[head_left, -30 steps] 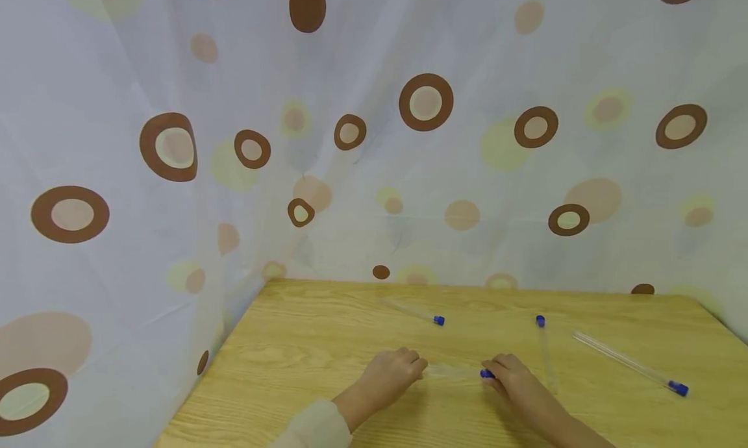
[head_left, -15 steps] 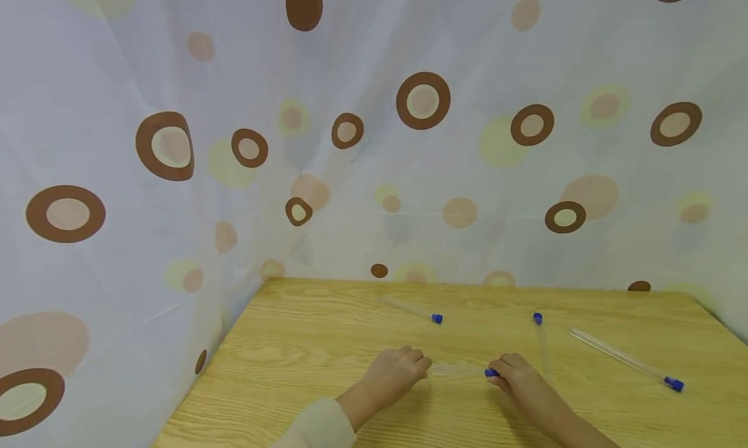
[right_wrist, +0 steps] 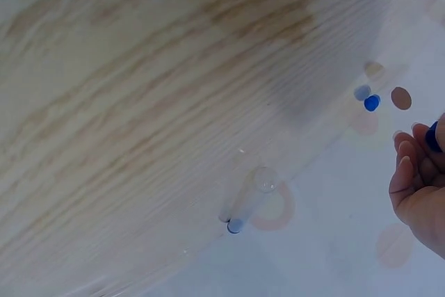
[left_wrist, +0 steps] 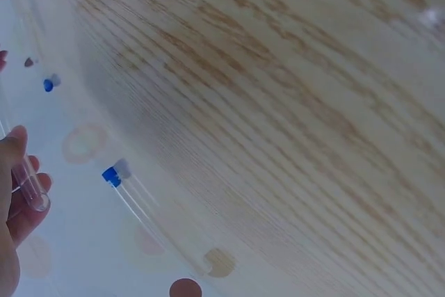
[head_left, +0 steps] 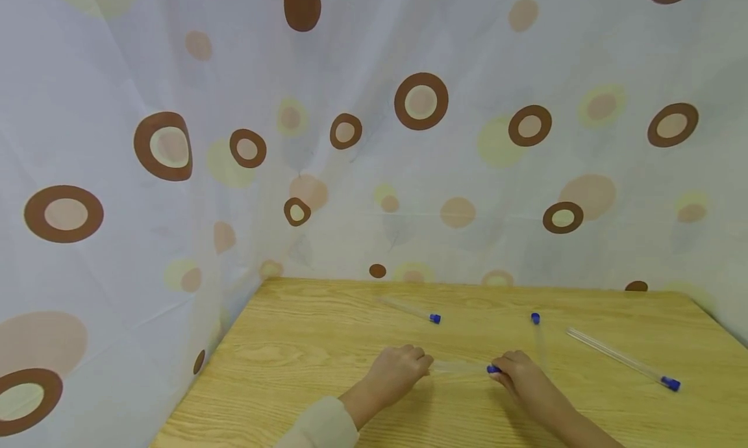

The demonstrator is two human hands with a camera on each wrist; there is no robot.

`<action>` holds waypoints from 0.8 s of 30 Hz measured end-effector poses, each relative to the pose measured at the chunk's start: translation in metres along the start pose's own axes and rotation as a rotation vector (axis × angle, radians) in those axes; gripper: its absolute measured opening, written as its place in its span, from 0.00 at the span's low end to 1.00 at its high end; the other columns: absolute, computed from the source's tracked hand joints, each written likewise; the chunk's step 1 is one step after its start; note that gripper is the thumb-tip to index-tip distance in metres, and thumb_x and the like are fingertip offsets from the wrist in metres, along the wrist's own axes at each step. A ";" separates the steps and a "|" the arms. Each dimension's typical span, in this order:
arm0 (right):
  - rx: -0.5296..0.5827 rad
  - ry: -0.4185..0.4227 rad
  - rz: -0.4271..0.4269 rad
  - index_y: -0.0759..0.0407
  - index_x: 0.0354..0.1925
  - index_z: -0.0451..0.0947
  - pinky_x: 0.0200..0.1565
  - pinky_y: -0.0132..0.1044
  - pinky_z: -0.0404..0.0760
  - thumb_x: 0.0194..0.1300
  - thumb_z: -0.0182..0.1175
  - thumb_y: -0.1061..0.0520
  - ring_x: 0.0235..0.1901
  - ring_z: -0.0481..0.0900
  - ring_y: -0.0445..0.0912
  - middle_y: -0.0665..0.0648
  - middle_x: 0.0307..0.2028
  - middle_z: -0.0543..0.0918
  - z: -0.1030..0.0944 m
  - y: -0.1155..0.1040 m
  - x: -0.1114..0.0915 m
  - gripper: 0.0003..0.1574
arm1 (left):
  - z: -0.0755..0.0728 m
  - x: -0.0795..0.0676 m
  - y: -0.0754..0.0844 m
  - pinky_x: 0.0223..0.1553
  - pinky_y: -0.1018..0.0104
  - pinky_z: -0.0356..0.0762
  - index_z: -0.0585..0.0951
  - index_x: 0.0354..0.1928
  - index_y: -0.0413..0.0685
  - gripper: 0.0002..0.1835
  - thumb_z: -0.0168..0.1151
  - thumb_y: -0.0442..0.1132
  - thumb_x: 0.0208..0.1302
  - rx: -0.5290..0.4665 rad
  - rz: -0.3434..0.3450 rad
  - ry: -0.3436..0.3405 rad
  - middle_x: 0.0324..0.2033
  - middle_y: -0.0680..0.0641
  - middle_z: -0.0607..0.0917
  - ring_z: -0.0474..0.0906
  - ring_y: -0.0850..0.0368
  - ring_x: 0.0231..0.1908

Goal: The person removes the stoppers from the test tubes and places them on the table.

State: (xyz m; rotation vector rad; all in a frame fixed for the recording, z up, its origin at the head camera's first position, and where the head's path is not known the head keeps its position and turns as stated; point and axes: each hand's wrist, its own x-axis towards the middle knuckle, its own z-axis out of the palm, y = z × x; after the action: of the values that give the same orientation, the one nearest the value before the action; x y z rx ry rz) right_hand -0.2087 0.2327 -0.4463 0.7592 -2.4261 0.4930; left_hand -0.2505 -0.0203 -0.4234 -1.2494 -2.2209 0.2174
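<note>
Low over the middle of the table, both hands hold one clear test tube (head_left: pixel 458 367) level between them. My left hand (head_left: pixel 396 374) grips its left part; in the left wrist view the rounded tube end (left_wrist: pixel 39 201) shows among the fingers. At the other end, my right hand (head_left: pixel 527 384) pinches the blue cap (head_left: pixel 493 369) between thumb and fingers. The right wrist view shows only part of that cap (right_wrist: pixel 434 137) at the frame edge, beside curled fingers. Whether the cap sits fully on the tube, I cannot tell.
Three more clear tubes with blue caps lie on the wooden table (head_left: pixel 304 344): one at the back (head_left: pixel 409 308), one behind the right hand (head_left: pixel 540 344), one at the right (head_left: pixel 619 357). A dotted curtain (head_left: pixel 345 240) encloses the back and sides.
Both hands, with the tube and cap between them, have shifted slightly to the right. Their hold looks the same. The head view has turned a little; the other tubes stay where they lie.
</note>
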 end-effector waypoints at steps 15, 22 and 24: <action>0.006 0.047 -0.073 0.60 0.28 0.78 0.25 0.24 0.74 0.58 0.61 0.61 0.26 0.71 0.35 0.44 0.25 0.75 0.001 -0.001 -0.005 0.04 | 0.004 -0.002 -0.002 0.29 0.86 0.74 0.83 0.37 0.56 0.07 0.62 0.47 0.59 -0.020 0.016 0.021 0.31 0.60 0.85 0.80 0.70 0.31; 0.033 0.066 -0.116 0.60 0.29 0.78 0.26 0.23 0.74 0.58 0.60 0.61 0.28 0.69 0.33 0.43 0.26 0.73 0.003 -0.002 -0.009 0.03 | 0.004 -0.004 -0.003 0.28 0.87 0.73 0.83 0.35 0.56 0.07 0.64 0.46 0.56 -0.012 0.033 0.068 0.29 0.60 0.85 0.80 0.70 0.29; 0.032 0.069 -0.124 0.60 0.29 0.78 0.26 0.23 0.75 0.58 0.60 0.60 0.28 0.70 0.35 0.44 0.26 0.74 0.003 -0.003 -0.009 0.03 | 0.005 -0.004 -0.004 0.27 0.87 0.73 0.83 0.35 0.56 0.07 0.64 0.47 0.55 -0.007 0.034 0.061 0.29 0.60 0.85 0.79 0.70 0.29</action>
State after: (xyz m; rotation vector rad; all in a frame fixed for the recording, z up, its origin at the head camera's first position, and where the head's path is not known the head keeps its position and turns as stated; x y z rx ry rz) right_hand -0.2022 0.2322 -0.4536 0.8850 -2.2960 0.5017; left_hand -0.2540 -0.0253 -0.4278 -1.2819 -2.1520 0.1826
